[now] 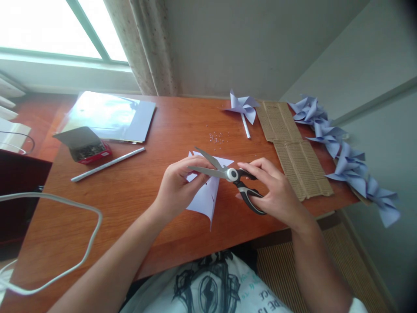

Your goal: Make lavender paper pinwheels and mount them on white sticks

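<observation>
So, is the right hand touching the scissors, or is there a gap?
Touching. The head view shows it: the right hand holds the scissors by their black handles, with fingers against them.

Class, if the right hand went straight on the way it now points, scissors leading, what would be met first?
Probably the left hand, which holds the paper; the scissors overlap that hand in view, though depth is unclear.

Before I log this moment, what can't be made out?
All in the head view:
Paper: partly hidden by the left hand and scissors.
Box: contents too small and dark to identify.
Specks: too small to identify.
Cable: cut off by the left edge.
Window: view outside lost to glare.
</observation>
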Tool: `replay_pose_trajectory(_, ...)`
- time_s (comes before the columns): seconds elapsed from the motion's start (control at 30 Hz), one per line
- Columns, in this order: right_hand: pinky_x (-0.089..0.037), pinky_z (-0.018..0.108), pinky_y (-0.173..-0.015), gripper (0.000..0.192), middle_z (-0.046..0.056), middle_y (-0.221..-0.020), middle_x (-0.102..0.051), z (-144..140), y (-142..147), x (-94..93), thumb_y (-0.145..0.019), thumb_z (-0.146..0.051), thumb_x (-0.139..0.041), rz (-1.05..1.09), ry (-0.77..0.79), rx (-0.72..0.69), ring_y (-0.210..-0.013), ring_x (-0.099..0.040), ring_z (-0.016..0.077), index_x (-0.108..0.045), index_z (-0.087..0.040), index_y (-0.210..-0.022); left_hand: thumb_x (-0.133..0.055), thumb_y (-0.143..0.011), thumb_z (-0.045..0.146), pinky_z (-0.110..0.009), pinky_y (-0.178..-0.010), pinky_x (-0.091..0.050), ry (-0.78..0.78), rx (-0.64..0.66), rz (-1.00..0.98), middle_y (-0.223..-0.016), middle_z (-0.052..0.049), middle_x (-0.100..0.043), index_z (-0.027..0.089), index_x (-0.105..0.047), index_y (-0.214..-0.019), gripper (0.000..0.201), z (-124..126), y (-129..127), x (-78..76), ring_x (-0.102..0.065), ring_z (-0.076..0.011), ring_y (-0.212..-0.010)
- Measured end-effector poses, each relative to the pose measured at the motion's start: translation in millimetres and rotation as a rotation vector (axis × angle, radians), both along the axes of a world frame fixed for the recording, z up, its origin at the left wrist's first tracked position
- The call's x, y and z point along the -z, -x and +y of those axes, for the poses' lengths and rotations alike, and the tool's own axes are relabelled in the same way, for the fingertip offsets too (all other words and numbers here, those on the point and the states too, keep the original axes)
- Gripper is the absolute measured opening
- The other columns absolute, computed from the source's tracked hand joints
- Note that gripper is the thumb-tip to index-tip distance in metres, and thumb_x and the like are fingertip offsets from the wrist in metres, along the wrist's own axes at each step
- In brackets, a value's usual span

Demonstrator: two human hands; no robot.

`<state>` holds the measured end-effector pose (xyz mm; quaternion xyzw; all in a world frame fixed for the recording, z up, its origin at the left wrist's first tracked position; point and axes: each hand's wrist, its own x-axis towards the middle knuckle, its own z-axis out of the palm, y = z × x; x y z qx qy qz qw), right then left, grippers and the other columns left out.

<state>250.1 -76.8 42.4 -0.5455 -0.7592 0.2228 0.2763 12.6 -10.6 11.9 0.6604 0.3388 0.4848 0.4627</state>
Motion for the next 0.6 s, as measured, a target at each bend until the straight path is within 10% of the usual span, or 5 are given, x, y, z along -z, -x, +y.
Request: replay_pose_trajectory(0.6, -0.055, 0.035, -0.091, 0.055, 0.006, -0.112, -0.06, 1.7, 1.1, 4.0, -0.086, -0.017, -0.074, 0.004, -0.004, 0.022, -0.103, -0.064, 0.0212, -0.06, -0.027, -0.138, -0.068, -0.089, 0.017, -0.028, -0.074, -0.053, 0.053, 0.012, -0.008, -0.09, -0.006, -0.077, 0.018, -0.076, -0.087, 0.008, -3.6, -0.7, -5.3, -0.069, -0.0169, -0.082)
